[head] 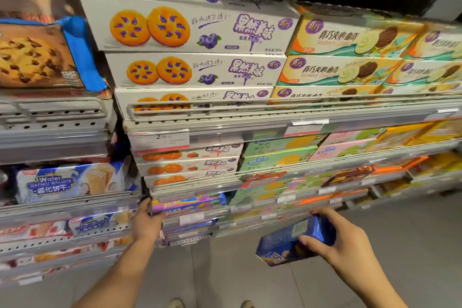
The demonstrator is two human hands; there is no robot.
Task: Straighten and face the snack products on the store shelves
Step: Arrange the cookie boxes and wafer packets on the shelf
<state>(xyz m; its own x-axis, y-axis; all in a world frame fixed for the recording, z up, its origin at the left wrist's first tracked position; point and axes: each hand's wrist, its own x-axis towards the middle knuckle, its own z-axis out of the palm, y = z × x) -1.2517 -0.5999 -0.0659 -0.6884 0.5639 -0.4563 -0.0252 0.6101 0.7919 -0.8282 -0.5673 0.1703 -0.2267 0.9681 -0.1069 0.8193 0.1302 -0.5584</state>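
My right hand (332, 240) grips a blue snack box (287, 245), held tilted in the air in front of the lower shelves. My left hand (146, 222) reaches into a low shelf and touches the left end of a purple and blue box (190, 204) lying there; its fingertips are hidden behind the shelf edge. White blueberry biscuit boxes (190, 30) are stacked on the upper shelf, with yellow sandwich cookie boxes (350, 37) beside them on the right.
A chocolate chip cookie pack (37, 57) and wafer packs (65, 181) fill the left bay. Green and pink boxes (282, 155) sit on the middle shelf. Grey shelf rails with price tags (160, 140) jut forward. Grey floor tiles (225, 277) lie below.
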